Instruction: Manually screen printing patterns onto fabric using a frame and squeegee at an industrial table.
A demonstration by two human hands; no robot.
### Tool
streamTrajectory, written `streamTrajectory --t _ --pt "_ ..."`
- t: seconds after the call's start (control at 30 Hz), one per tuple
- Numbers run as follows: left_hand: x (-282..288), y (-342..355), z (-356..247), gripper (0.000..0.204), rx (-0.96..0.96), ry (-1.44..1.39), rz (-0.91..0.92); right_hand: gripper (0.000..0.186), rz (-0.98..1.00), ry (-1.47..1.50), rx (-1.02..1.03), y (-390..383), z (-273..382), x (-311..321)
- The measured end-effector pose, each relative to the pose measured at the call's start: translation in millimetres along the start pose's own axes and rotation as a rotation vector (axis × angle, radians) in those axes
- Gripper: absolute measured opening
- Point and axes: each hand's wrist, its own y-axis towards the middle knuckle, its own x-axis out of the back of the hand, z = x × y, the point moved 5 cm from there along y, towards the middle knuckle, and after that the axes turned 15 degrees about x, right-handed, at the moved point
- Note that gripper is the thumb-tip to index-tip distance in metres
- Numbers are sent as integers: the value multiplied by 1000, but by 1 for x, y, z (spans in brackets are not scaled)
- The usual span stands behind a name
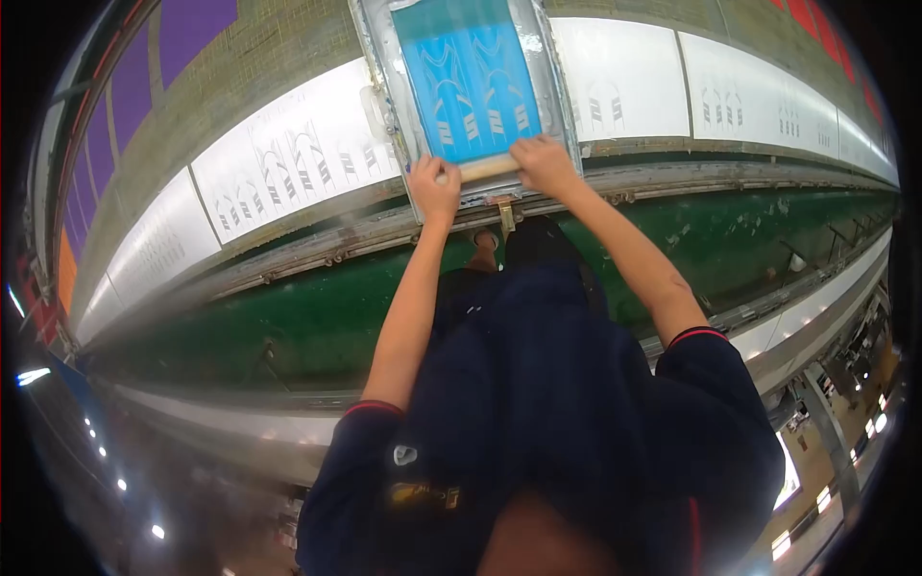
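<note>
A screen-printing frame [560,91] with a silvery, smeared rim lies across the long table before me. Its blue mesh [468,91] shows pale stencil lines and dark-edged shapes. At the near end of the mesh is a squeegee [488,170] with a pale wooden handle, lying crosswise. My left hand [436,194] is closed round the handle's left end, and my right hand [546,167] grips its right end. The squeegee's blade edge cannot be made out. Beneath the frame, a metal bracket [505,213] sits at the table's rail.
White sheets [298,158] with grey printed shapes run along the table on both sides of the frame. Purple panels [195,34] lie at the far left, red ones [816,29] at the far right. A metal rail [663,189] borders the table's near edge, above a green surface [221,331].
</note>
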Motion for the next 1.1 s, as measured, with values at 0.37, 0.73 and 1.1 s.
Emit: streamTrajectory --t 0.37,0.73,1.1 --pt "-15 229 -50 34 131 75 -96 18 -40 -53 124 188 -159 71" --pt "-39 292 -66 29 15 -74 -107 22 -198 -78 63 217 -193 71" --pt "13 7 -1 15 47 -68 84 29 -89 -33 12 13 20 19"
